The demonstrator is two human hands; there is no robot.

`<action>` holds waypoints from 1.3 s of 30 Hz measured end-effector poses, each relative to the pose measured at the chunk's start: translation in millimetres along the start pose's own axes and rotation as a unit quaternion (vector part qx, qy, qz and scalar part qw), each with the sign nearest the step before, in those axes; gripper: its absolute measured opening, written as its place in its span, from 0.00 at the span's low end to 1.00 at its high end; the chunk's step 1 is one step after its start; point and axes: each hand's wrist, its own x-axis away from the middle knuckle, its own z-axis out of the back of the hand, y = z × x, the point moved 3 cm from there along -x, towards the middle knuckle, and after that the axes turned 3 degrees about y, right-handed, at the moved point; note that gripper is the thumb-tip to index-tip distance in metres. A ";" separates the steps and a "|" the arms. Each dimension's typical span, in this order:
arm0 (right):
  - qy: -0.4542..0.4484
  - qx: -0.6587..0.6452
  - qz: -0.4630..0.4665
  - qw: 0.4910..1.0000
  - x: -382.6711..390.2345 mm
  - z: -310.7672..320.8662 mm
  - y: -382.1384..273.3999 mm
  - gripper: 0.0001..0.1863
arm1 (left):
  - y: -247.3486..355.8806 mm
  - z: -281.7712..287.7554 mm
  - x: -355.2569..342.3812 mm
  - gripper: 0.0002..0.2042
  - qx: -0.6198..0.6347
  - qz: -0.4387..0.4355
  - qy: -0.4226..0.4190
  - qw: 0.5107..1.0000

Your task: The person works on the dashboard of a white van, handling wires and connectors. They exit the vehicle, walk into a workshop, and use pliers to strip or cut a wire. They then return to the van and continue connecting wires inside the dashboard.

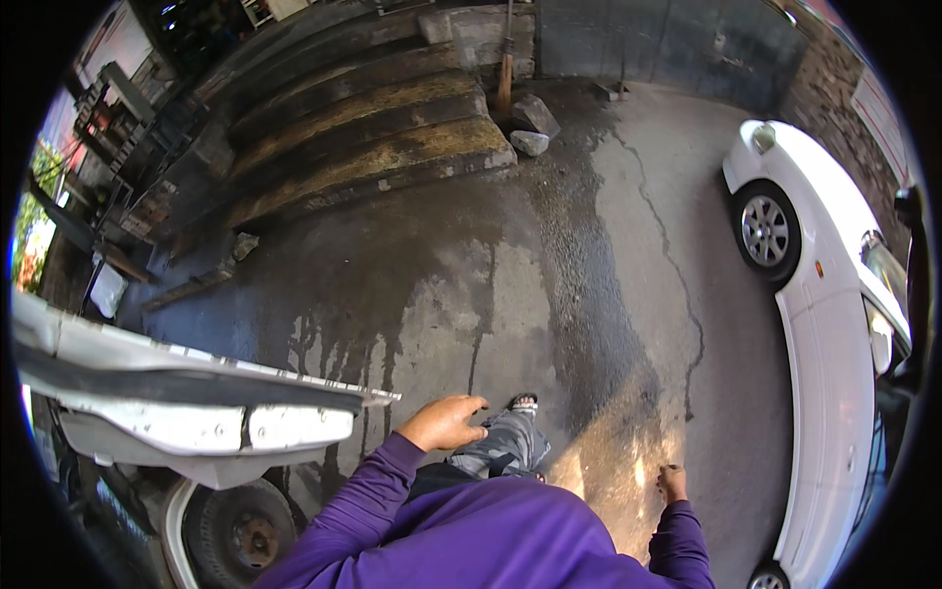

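My left hand [448, 424] hangs over the wet concrete in front of my purple-sleeved body, fingers apart and holding nothing. It is nearest the end of a white, dented vehicle body panel [294, 424] with a dark strip, above a rusty-hubbed wheel [255, 538] at the lower left. My right hand [671, 482] is down at my side with fingers curled; whether anything small is inside is unclear. My sandalled foot [524, 402] shows below me on the concrete.
A white car [826, 432] lines the right side. Wide stained steps [363, 162] rise ahead, with rocks [531, 142] and a broom [505, 93] beside them and a grey metal gate [667, 49] behind. Metal posts and machinery [113, 128] stand at the left.
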 end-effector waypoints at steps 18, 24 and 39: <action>-0.333 0.387 0.061 0.858 -218.5 -131.2 -398.8 0.14 | -126.0 215.5 -179.6 0.24 0.166 0.256 0.335 0.891; -0.235 0.330 0.120 0.906 -258.6 -254.7 -635.0 0.13 | -130.9 437.2 -118.2 0.15 -0.077 0.301 0.606 0.733; -0.305 0.351 0.525 0.713 -28.0 -748.3 -1144.3 0.22 | -433.6 460.5 -189.8 0.19 0.074 0.509 0.446 0.732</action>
